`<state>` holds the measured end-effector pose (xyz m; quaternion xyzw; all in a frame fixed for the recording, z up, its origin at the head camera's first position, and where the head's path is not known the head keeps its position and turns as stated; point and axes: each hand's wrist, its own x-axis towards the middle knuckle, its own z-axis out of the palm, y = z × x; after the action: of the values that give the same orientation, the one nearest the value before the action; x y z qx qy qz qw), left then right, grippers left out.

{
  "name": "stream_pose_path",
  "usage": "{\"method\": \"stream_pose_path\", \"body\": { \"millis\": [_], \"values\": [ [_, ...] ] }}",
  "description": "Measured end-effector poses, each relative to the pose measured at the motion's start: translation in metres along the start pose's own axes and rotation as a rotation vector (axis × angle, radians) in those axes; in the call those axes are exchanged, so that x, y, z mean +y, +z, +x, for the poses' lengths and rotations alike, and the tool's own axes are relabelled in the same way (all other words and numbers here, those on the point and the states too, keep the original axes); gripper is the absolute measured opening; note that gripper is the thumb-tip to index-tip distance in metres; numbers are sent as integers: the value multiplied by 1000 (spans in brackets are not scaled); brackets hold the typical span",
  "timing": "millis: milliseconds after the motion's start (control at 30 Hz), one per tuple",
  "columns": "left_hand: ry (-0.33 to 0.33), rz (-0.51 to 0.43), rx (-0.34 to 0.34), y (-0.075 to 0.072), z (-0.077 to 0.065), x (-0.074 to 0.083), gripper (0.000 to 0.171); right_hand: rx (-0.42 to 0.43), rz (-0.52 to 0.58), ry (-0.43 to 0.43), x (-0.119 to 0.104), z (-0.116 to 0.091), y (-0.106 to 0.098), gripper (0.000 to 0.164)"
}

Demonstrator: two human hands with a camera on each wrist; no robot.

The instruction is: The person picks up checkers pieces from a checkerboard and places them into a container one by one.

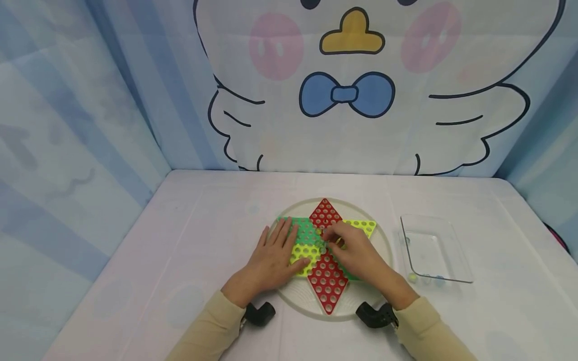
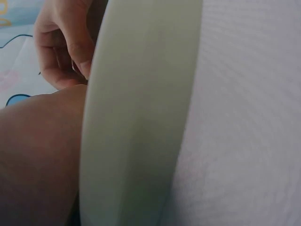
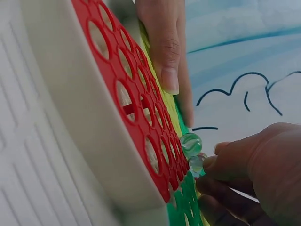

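Observation:
A star-shaped Chinese checkers board [image 1: 328, 286] in red, yellow and green, full of round holes, lies on a round off-white base [image 1: 293, 300]. The left hand [image 1: 273, 258] rests with fingers spread over the green and yellow sections on the left side. Over the board's centre, the right hand [image 1: 356, 250] has its thumb and fingers curled at a clear glass marble [image 3: 196, 165], which they seem to pinch. A green-swirled marble [image 3: 191, 144] sits right beside it. In the left wrist view the base's rim hides most of the board.
To the right stands a clear plastic box [image 1: 433, 245] with a few marbles, among them a yellowish marble [image 1: 412, 277] and a blue marble [image 1: 439, 281]. A white cloth covers the table [image 1: 217, 225]. Behind hangs a printed curtain [image 1: 280, 130].

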<state>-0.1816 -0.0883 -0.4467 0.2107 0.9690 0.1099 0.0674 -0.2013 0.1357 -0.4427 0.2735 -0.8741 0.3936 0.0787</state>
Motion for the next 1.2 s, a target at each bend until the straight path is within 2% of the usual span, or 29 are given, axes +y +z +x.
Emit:
{"method": "stream_pose_path", "body": {
  "millis": [567,767,1200],
  "values": [
    [-3,4,-4,1,2,0,86,-18,-33,14,-2,0,0,17],
    [5,-8,-3,0,1,-1,86,-24,-17,44,-4,0,-4,16],
    [3,-10,2,1,1,-1,86,17,40,67,-7,2,-21,15]
  ]
}}
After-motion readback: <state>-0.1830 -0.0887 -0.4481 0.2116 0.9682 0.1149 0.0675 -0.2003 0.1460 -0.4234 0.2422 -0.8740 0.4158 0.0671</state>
